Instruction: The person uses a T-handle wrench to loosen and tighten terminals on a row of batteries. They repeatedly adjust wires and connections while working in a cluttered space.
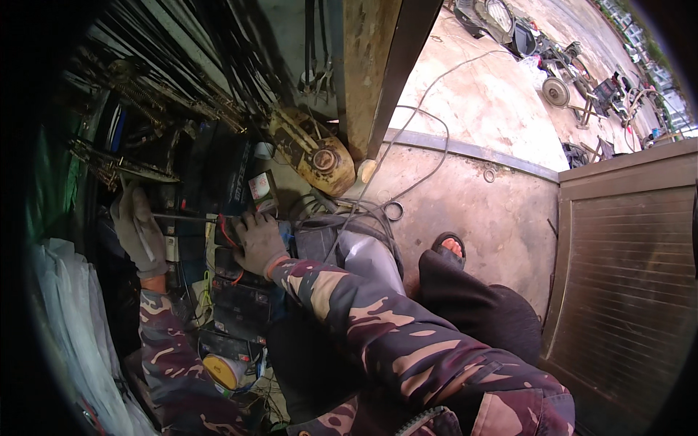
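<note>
Both my hands wear grey work gloves. At the left, my left hand is closed at the end of a thin dark rod; the grip itself is partly hidden. The rod runs across toward my right hand, which lies on a dark box-like battery with its fingers apart. Beside those fingertips a red wire loops down. Several black batteries stand close together below and around my hands. A small white-and-red box sits just beyond my right hand.
A rusty yellowish metal part leans by the wooden post. Black cable coils over the floor. Hanging cables crowd the upper left. Clear plastic sheeting hangs left. A brown panelled door stands right; scrap parts lie outside.
</note>
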